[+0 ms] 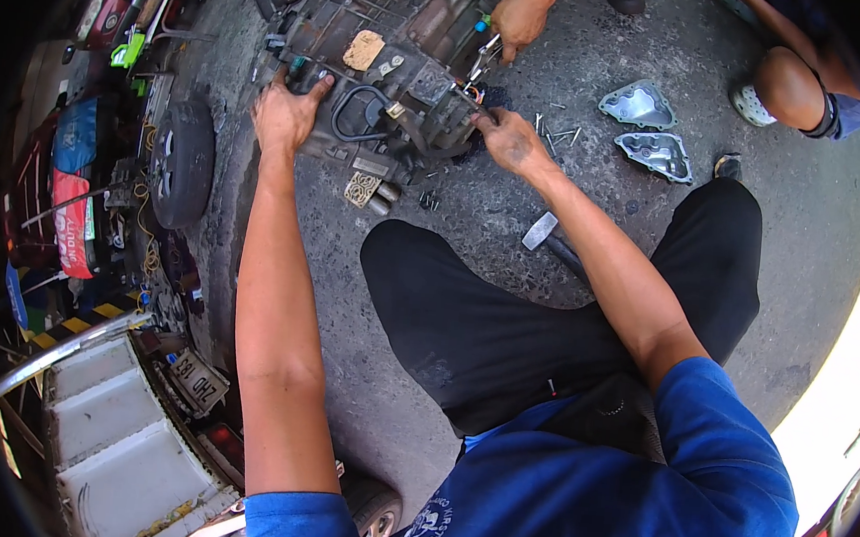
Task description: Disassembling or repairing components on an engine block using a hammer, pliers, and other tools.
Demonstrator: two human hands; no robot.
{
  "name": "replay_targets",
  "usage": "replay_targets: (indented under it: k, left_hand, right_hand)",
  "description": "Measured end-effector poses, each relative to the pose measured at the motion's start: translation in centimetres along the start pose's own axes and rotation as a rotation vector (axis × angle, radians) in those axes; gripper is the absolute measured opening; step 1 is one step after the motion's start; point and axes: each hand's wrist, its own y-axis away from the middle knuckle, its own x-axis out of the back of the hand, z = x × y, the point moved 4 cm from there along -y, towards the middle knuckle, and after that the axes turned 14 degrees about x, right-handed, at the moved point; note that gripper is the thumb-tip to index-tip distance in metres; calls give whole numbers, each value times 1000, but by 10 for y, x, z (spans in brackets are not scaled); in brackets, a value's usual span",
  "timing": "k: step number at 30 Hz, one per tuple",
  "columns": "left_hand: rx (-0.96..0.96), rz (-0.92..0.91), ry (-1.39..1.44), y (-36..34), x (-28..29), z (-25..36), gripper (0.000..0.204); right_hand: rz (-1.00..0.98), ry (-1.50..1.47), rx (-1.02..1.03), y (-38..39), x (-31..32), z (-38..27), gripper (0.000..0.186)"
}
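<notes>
A greasy metal vehicle gearbox or engine unit (422, 27) with hoses and fittings lies on the ground in front of me. My left hand (286, 117) grips its left near part, thumb spread from the fingers; some fingertips are hidden. At the unit's right end, my right hand (515, 141) is closed on an edge, its fingers partly out of sight. Just beyond it, another person's hand (520, 20) holds a plier-like metal tool (485, 59) against the unit. A curved black hose (338, 112) rises between my hands. A tan sponge-like block (363, 50) rests on top.
Two silvery metal covers (641, 105) lie at the right, near loose bolts (562, 136). A hammer (541, 231) lies below my right forearm. At left are a tyre (180, 164) and a white truck bed (111, 416). Another person's knee (790, 82) is at far right.
</notes>
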Motion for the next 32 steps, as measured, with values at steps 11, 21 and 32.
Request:
replay_targets:
  k: [11,21,32]
  left_hand:
    - [71,-9,-13,-1,-5,-11,84]
    - [76,48,29,7,-1,-16,82]
    - [53,79,28,9,3,-15,84]
  right_hand:
    - [-183,259,-86,-14,0,-8,46]
    - [-245,308,-32,-23,-6,0,45]
    - [-223,304,-104,-26,-6,11,48]
